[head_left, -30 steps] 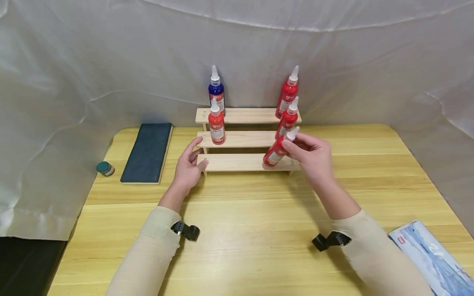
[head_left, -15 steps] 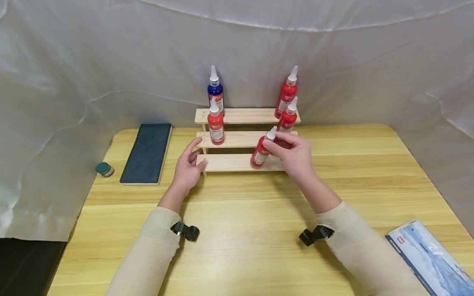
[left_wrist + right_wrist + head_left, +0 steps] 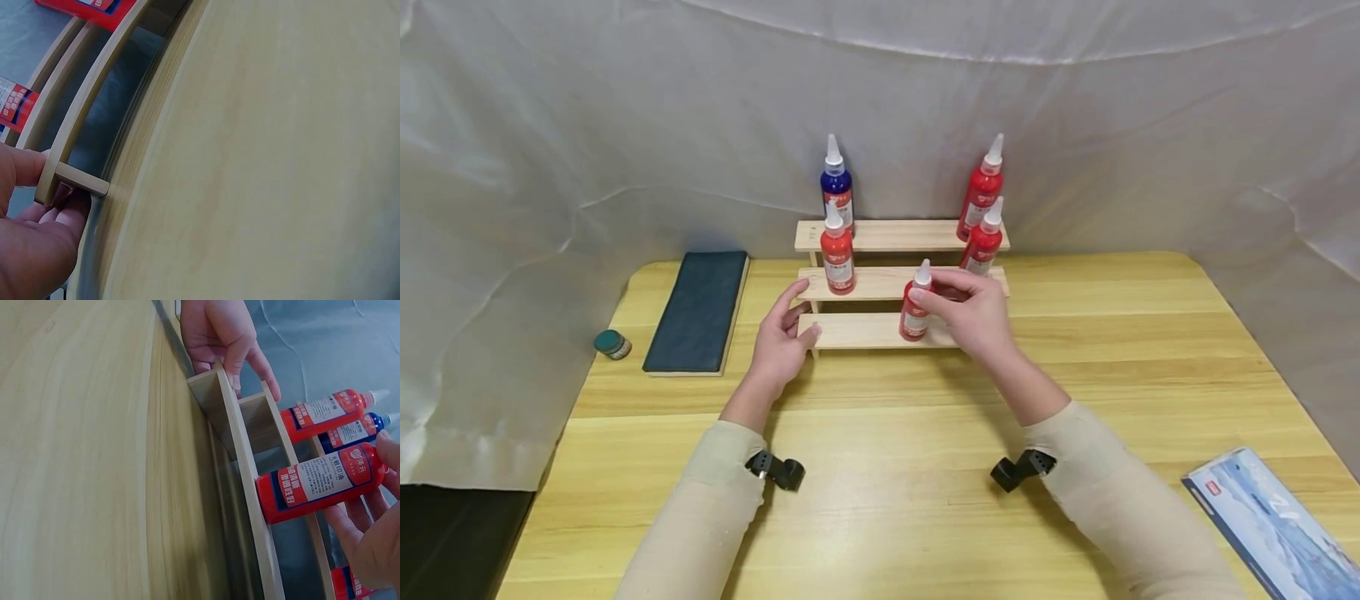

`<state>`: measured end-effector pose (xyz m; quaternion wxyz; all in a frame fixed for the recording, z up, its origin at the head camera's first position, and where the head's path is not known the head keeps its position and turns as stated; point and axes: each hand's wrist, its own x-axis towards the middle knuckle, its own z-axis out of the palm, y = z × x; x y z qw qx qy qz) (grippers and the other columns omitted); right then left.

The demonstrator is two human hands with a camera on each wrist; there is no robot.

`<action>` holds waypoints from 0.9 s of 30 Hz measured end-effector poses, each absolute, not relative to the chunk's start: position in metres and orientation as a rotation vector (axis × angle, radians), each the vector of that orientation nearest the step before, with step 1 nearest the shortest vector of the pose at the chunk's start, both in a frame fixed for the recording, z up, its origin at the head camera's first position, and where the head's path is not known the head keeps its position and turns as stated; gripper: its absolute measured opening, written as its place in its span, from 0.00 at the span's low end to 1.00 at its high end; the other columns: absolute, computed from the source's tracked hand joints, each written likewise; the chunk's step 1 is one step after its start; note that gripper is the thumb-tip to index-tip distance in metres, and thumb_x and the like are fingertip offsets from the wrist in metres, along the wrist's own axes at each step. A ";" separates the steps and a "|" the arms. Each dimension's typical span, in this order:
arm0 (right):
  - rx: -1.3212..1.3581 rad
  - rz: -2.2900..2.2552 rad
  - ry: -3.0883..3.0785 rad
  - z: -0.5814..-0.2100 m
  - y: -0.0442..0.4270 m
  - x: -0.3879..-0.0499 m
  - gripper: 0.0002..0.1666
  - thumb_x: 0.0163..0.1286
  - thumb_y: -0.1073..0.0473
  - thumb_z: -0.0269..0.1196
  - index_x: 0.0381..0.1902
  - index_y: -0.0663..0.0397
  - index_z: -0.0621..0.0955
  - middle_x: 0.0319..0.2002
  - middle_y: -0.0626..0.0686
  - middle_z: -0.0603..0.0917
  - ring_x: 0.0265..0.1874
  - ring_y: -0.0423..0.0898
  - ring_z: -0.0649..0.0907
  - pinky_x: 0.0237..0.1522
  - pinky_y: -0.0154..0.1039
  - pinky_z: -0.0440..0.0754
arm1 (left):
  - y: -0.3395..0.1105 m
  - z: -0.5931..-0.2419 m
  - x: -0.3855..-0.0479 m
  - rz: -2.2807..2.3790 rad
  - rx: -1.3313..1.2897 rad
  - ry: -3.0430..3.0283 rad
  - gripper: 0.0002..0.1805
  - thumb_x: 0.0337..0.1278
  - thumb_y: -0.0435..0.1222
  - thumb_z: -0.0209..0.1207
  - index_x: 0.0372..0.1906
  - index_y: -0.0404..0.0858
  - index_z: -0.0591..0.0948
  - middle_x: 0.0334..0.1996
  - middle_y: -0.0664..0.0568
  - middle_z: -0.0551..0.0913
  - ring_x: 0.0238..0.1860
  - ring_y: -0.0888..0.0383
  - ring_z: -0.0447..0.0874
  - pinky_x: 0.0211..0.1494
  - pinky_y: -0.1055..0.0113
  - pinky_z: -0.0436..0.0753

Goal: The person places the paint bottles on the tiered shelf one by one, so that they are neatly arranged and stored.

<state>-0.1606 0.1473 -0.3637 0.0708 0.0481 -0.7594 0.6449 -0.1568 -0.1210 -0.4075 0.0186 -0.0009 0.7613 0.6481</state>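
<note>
My right hand (image 3: 973, 312) holds a red squeeze bottle (image 3: 913, 321) with a white nozzle cap, thumb on one side and fingers on the other. The bottle stands almost upright, its base at the lowest shelf of a three-step wooden rack (image 3: 850, 332). My left hand (image 3: 781, 342) grips the rack's left end, thumb on the lowest shelf and fingers around its side, as the left wrist view also shows. A blue bottle (image 3: 837, 185) is on the top shelf at left, behind an orange-red bottle (image 3: 838, 260) on the middle shelf. Two more red bottles, one above the other (image 3: 981, 196), stand at the right.
Left of the rack lies a dark notebook (image 3: 696, 312), and beside it a small green-lidded jar (image 3: 613, 343). A blue-and-white box (image 3: 1273, 517) lies at the table's right front. Grey cloth (image 3: 910, 100) hangs behind the wooden table (image 3: 895, 500).
My right hand has slid left along the lowest shelf with the red bottle, which has gone from tilted to nearly upright. My left hand stays at the rack's end.
</note>
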 end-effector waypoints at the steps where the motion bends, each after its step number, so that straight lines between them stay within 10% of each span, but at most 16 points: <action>1: 0.144 1.925 -2.301 -0.363 0.146 -0.161 0.21 0.58 0.62 0.77 0.50 0.61 0.87 0.46 0.55 0.86 0.42 0.46 0.83 0.45 0.37 0.83 | -0.121 -0.409 -0.157 2.018 0.006 2.367 0.38 0.63 0.18 0.56 0.76 0.44 0.65 0.72 0.42 0.64 0.70 0.49 0.65 0.72 0.58 0.61; 27: 0.311 1.997 -2.264 -0.391 0.150 -0.141 0.24 0.68 0.63 0.68 0.60 0.65 0.80 0.57 0.60 0.82 0.55 0.54 0.81 0.58 0.46 0.77 | -0.132 -0.449 -0.162 1.916 0.041 2.524 0.38 0.67 0.24 0.57 0.76 0.55 0.64 0.72 0.48 0.66 0.70 0.52 0.67 0.71 0.55 0.63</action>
